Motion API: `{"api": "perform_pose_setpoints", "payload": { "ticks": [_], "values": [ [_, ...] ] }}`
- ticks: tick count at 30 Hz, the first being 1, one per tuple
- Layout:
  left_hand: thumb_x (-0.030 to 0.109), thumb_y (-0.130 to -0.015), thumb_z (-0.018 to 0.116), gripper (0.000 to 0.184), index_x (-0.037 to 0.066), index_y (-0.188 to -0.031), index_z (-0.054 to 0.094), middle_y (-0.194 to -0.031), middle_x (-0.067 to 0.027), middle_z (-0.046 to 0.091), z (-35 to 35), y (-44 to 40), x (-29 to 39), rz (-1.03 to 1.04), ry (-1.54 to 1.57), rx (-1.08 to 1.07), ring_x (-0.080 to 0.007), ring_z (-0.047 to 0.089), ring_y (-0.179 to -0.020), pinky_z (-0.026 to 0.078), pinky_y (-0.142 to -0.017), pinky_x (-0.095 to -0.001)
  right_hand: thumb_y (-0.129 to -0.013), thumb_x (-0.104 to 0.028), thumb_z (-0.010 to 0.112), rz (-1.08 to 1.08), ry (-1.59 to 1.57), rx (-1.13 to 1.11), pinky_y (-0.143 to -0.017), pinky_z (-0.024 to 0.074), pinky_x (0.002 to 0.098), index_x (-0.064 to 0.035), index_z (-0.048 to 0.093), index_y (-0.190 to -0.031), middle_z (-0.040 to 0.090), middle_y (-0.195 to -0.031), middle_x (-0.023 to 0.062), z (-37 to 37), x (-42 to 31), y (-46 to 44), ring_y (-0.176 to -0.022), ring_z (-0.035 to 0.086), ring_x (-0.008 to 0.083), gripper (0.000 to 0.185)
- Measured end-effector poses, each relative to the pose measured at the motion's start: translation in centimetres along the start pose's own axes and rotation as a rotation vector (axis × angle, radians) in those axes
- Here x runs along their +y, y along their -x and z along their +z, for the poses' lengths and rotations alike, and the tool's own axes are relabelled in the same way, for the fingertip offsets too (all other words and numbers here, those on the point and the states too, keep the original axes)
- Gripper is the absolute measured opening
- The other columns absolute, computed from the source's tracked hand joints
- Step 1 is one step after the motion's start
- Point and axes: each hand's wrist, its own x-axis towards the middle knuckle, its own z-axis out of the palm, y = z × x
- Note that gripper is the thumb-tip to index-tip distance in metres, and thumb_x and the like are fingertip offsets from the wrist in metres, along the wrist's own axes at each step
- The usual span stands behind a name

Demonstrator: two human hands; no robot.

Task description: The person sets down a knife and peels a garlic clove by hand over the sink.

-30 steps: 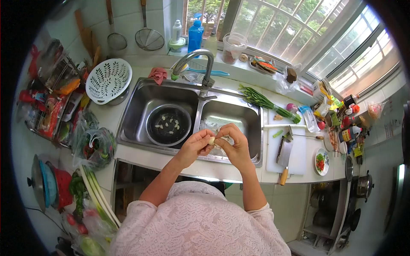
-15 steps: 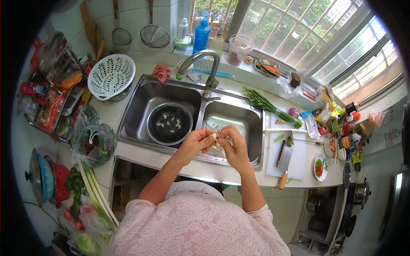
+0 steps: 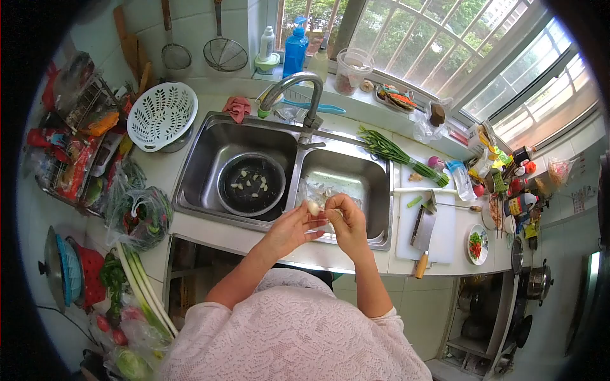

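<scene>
Over the front of the right sink basin (image 3: 375, 222), my left hand (image 3: 289, 232) holds a pale garlic clove (image 3: 313, 208) at its fingertips. Close beside it, my right hand (image 3: 347, 222) is closed in a pinch; what lies between its fingers, perhaps a bit of skin, is too small to make out. Papery peelings (image 3: 323, 190) lie in the basin below. In the left basin stands a round metal bowl (image 3: 223, 200) with water and several peeled garlic cloves (image 3: 248, 183) in it.
A faucet (image 3: 311, 120) rises behind the basins. To the right, a cleaver (image 3: 422, 232) rests on a white cutting board (image 3: 443, 244), with green stalks (image 3: 400, 155) behind it and a plate of chopped peppers (image 3: 476, 245) beside it. A white colander (image 3: 162, 117) sits at the left.
My hands have drawn slightly apart and a little lower. The left fingers have opened out, so the garlic clove shows more plainly. The camera view has shifted slightly.
</scene>
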Motion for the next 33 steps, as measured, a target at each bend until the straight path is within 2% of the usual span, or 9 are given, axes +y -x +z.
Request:
{"api": "perform_pose_setpoints", "payload": {
  "ticks": [2,5,11,19,22,25,28,30,33],
  "values": [
    [0.040,-0.099,0.045,0.042,0.006,-0.123,0.050,-0.107,-0.0072,0.060,0.1,0.0,-0.5,-0.033,0.053,-0.068,-0.0187,0.060,-0.097,0.050,-0.083,-0.0341,-0.087,-0.001,0.059,-0.032,0.068,0.001,-0.074,0.0417,0.0263,-0.0022,0.053,-0.086,0.054,-0.082,0.0038,-0.2,-0.3,-0.1,-0.079,0.051,0.0141,0.007],
    [0.036,-0.099,0.049,0.039,0.006,-0.123,0.051,-0.107,-0.0060,0.060,0.6,0.0,0.7,0.016,-0.025,-0.210,-0.0172,0.061,-0.094,0.050,-0.078,-0.0301,-0.086,0.000,0.060,-0.070,0.159,-0.005,-0.075,0.0420,0.0267,-0.0021,0.053,-0.085,0.054,-0.082,0.0047,-0.3,-1.0,0.0,-0.079,0.051,0.0153,0.008],
    [0.029,-0.096,0.055,0.032,0.006,-0.118,0.055,-0.100,-0.0033,0.062,0.2,-0.2,1.0,-0.019,-0.056,-0.148,-0.0129,0.061,-0.089,0.049,-0.071,-0.0237,-0.084,0.001,0.061,-0.106,0.202,-0.038,-0.074,0.0424,0.0288,-0.0014,0.052,-0.085,0.055,-0.083,0.0066,-0.4,-1.3,0.1,-0.078,0.053,0.0185,0.009],
    [0.019,-0.095,0.058,0.023,0.003,-0.111,0.058,-0.102,-0.0058,0.063,0.3,-0.3,0.5,0.084,-0.158,-0.088,-0.0133,0.062,-0.091,0.050,-0.073,-0.0222,-0.083,0.006,0.057,-0.174,0.256,0.022,-0.072,0.0430,0.0314,0.0009,0.050,-0.087,0.053,-0.083,0.0125,-0.5,-0.9,0.3,-0.076,0.052,0.0259,0.009],
    [0.019,-0.095,0.058,0.025,0.001,-0.112,0.057,-0.107,-0.0093,0.063,-0.3,-0.4,1.0,0.139,-0.209,-0.050,-0.0156,0.062,-0.095,0.052,-0.079,-0.0239,-0.084,0.006,0.057,-0.200,0.218,0.113,-0.070,0.0431,0.0290,0.0006,0.051,-0.087,0.053,-0.081,0.0094,-0.8,0.1,0.5,-0.073,0.051,0.0200,0.008],
    [0.015,-0.095,0.056,0.023,0.000,-0.113,0.057,-0.114,-0.0127,0.062,0.1,-0.1,1.6,0.170,-0.188,-0.053,-0.0187,0.062,-0.103,0.052,-0.088,-0.0268,-0.091,0.001,0.055,-0.001,-0.029,0.315,-0.069,0.0423,0.0195,-0.0020,0.052,-0.092,0.054,-0.083,0.0019,-1.7,0.6,0.2,-0.076,0.051,0.0064,0.004],
    [0.011,-0.095,0.054,0.024,-0.001,-0.116,0.056,-0.118,-0.0154,0.060,0.6,0.1,2.0,0.181,-0.118,-0.053,-0.0217,0.059,-0.111,0.050,-0.097,-0.0302,-0.087,0.002,0.058,0.052,0.156,0.307,-0.073,0.0453,0.0254,-0.0004,0.054,-0.095,0.057,-0.090,0.0064,-3.2,3.6,-0.5,-0.081,0.056,0.0136,0.010],
    [0.010,-0.095,0.054,0.025,-0.001,-0.118,0.055,-0.121,-0.0167,0.059,0.8,0.0,2.2,0.189,-0.092,-0.056,-0.0230,0.058,-0.114,0.048,-0.101,-0.0321,-0.080,0.006,0.060,-0.186,0.829,0.289,-0.084,0.0452,0.0368,0.0025,0.056,-0.101,0.058,-0.100,0.0147,-3.3,4.4,-1.0,-0.095,0.057,0.0279,0.022],
    [0.007,-0.095,0.052,0.029,-0.002,-0.123,0.052,-0.125,-0.0174,0.056,0.8,0.1,2.1,0.235,-0.116,-0.052,-0.0240,0.056,-0.118,0.047,-0.102,-0.0325,-0.076,0.006,0.061,-0.179,0.601,0.271,-0.092,0.0412,0.0425,0.0021,0.057,-0.107,0.056,-0.111,0.0196,-2.3,3.5,-0.5,-0.108,0.052,0.0366,0.032]
  ]
}}
